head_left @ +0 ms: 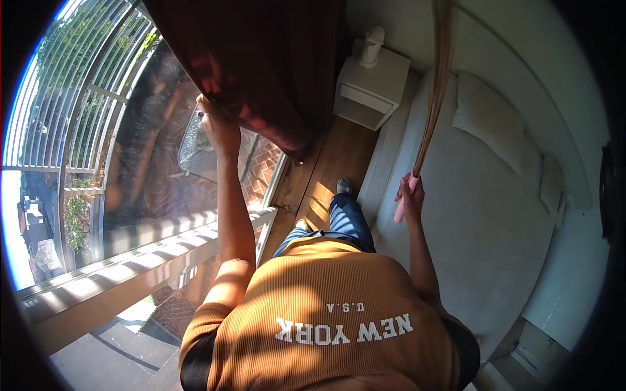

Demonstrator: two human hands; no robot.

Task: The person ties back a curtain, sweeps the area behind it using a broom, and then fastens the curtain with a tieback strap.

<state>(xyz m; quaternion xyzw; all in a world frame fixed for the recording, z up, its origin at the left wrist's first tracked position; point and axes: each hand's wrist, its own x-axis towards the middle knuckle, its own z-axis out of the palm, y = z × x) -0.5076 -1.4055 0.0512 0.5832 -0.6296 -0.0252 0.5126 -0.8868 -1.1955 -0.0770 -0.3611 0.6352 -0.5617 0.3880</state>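
My left hand (220, 127) is raised at the edge of the dark red curtain (261, 65), in front of the window glass. Its fingers are closed around the curtain's edge. On the right, my right hand (411, 197) grips the pink handle (405, 203) of a broom or duster. The long brown bristles (435, 104) point up and away from me, over the side of the bed, and blur toward the top of the view.
A white bed (469, 215) with a pillow (489, 120) lies to the right. A white nightstand (372, 88) with a white object (372, 47) on top stands ahead. The sunlit window rail (150, 251) crosses the left side, and wooden floor (339, 153) shows around my feet.
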